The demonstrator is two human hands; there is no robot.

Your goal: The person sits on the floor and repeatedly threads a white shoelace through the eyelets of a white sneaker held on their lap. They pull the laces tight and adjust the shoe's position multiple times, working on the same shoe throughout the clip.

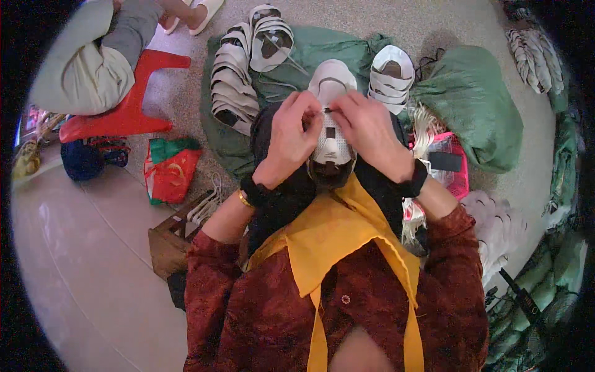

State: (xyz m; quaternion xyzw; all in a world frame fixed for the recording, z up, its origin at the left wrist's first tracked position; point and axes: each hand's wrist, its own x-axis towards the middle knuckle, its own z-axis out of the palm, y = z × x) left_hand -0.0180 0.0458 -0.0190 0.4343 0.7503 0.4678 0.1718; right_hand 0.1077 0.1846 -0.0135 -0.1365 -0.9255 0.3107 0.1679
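A white shoe upper (332, 149) with a perforated tongue and a dark heel opening lies over my lap, its rounded toe pointing away from me. My left hand (287, 135) is closed in a pinch at the left side of its lacing area. From the right, my right hand (373, 131) pinches close to the same spot, fingertips nearly meeting the left ones. A small dark piece (327, 110) shows between the fingertips; whether it is a loop or a tab, I cannot tell. Any lace there is hidden by my fingers.
Stacked white uppers (230, 84) rest on green cloth (322, 40) at far left; another stack (390, 80) stands far right. Beside a green sack (477, 111) are white laces (424, 127) and a pink basket (460, 175). A red stool (139, 115) stands near another person (80, 68).
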